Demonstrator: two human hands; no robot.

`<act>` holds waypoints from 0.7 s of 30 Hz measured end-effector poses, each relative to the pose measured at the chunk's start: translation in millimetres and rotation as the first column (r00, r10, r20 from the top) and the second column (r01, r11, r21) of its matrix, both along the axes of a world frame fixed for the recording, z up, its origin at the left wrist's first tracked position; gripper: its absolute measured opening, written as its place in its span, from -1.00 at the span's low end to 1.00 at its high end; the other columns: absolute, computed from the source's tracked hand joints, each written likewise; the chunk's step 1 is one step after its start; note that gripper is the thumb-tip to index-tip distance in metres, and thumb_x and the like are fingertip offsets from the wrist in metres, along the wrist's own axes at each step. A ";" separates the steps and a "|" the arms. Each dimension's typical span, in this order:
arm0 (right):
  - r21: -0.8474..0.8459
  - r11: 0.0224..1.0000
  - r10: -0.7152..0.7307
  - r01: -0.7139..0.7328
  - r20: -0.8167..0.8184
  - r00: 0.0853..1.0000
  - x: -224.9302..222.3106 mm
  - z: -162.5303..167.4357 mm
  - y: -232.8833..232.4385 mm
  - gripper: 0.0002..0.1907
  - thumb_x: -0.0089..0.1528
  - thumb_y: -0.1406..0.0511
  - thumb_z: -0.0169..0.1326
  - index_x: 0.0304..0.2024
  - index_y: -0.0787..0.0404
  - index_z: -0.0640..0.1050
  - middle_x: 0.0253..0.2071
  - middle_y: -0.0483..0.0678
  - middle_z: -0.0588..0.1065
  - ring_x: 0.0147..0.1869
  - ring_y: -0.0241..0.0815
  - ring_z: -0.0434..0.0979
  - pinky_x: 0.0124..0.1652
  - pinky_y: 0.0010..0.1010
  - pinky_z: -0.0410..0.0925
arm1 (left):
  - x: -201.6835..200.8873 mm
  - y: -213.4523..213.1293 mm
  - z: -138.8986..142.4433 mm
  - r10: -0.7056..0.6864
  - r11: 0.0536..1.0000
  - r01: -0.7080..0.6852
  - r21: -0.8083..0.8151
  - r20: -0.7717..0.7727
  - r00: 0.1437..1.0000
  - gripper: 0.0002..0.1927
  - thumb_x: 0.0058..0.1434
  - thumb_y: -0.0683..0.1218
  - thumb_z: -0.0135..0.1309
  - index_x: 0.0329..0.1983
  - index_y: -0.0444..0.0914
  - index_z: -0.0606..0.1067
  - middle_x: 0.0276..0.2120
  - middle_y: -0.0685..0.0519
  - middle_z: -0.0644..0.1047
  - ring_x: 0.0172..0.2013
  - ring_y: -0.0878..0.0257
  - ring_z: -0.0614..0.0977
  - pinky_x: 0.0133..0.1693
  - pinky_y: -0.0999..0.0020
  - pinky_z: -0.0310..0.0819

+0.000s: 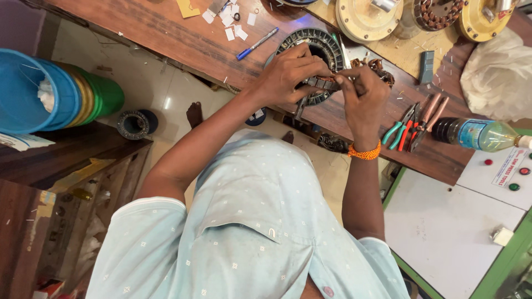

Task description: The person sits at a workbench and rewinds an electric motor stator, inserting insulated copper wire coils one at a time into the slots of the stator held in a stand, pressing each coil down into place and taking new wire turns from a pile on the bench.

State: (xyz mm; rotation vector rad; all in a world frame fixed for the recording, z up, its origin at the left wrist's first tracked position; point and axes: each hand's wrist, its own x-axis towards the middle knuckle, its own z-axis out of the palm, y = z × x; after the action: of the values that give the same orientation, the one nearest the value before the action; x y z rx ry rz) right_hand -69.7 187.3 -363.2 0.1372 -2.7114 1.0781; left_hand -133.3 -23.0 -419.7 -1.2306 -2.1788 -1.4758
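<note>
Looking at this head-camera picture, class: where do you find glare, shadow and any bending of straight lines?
Head view: glare shows as a bright patch on the pale floor tiles and a sheen on the plastic bottle; both hands, left hand and right hand, shade the ring-shaped stator beneath them; the wooden bench edge bows slightly, a wide-lens effect; focus is fairly sharp throughout.

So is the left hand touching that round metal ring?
Touching. The head view shows the left hand lying over the ring, its fingers pressed on the rim, with no gap visible between them.
</note>
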 end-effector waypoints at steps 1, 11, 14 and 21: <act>0.010 1.000 -0.006 0.005 0.041 0.999 -5.7 0.9 3.4 -0.91 0.28 0.46 0.31 -0.21 0.33 0.62 -0.51 -0.10 0.38 -0.50 -0.36 0.21 -0.48 -0.44 0.07 | 1.4 -1.6 3.4 -0.018 1.000 0.018 0.011 0.028 0.999 -0.58 0.15 0.00 0.40 0.04 -0.13 0.55 -0.22 0.12 0.56 -0.19 0.07 0.46 -0.13 0.16 0.44; -0.024 0.990 -0.136 0.136 0.028 0.990 -48.4 -9.1 -2.5 -0.88 0.25 0.40 0.36 -0.28 0.30 0.64 -0.61 -0.17 0.19 -0.51 -0.40 0.10 -0.48 -0.43 0.01 | -31.6 41.7 -0.2 0.155 0.976 -0.011 -0.217 0.659 0.736 -0.68 0.10 0.00 0.21 -0.10 -0.21 0.57 -0.34 0.01 0.61 -0.30 0.17 0.63 -0.21 0.24 0.47; -0.026 0.995 -0.098 0.100 0.069 0.993 -33.6 1.5 -8.8 -0.86 0.25 0.38 0.37 -0.28 0.31 0.63 -0.59 -0.20 0.28 -0.51 -0.42 0.14 -0.49 -0.44 0.03 | -46.3 31.2 -17.4 -0.194 0.976 0.205 0.069 0.699 0.688 -0.84 0.24 -0.10 0.17 -0.16 -0.25 0.61 -0.35 0.01 0.62 -0.30 0.26 0.57 -0.23 0.24 0.47; 0.019 0.997 -0.073 0.073 -0.022 0.997 21.5 7.6 -44.0 -0.88 0.26 0.41 0.35 -0.24 0.32 0.63 -0.56 -0.08 0.31 -0.52 -0.32 0.13 -0.48 -0.40 0.04 | -68.8 -3.9 -31.9 -0.502 0.860 0.471 0.197 0.497 0.708 -0.87 0.35 -0.19 0.14 -0.09 -0.34 0.59 -0.19 0.05 0.63 -0.17 0.33 0.63 -0.04 0.32 0.55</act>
State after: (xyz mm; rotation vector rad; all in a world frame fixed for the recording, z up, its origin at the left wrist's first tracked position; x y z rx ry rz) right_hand -48.3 143.3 -355.7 0.0517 -2.6866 1.0237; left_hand -202.1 -26.9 -451.7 -1.6206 -2.1868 -2.3283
